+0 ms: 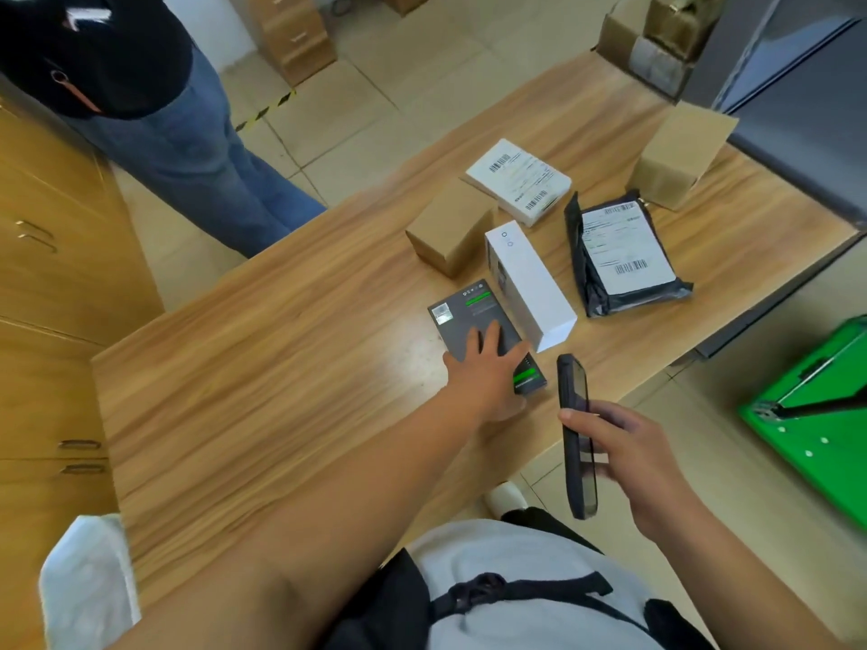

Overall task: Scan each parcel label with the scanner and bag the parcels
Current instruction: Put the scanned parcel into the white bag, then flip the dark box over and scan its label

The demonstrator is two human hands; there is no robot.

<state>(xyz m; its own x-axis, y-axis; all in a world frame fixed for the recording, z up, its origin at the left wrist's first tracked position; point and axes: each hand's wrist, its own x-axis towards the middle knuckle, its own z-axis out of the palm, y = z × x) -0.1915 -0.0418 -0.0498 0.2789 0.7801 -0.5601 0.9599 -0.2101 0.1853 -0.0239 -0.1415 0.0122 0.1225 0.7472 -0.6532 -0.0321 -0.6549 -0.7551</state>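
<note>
A dark grey box with green markings (462, 316) lies flat near the table's front edge, and my left hand (488, 372) rests on it with fingers spread. My right hand (624, 457) grips a black handheld scanner (576, 429) upright, just right of that box, above the table edge. Behind it stand a long white box (530, 283), a plain brown carton (450, 232), a white labelled parcel (518, 180) and a black poly mailer with a white label (624, 255).
An open brown carton (675, 161) stands at the table's far right. A green bag or crate (816, 415) sits on the floor to the right. Another person in jeans (187, 147) stands beyond the wooden table (262, 358). Wooden cabinets (51, 255) line the left.
</note>
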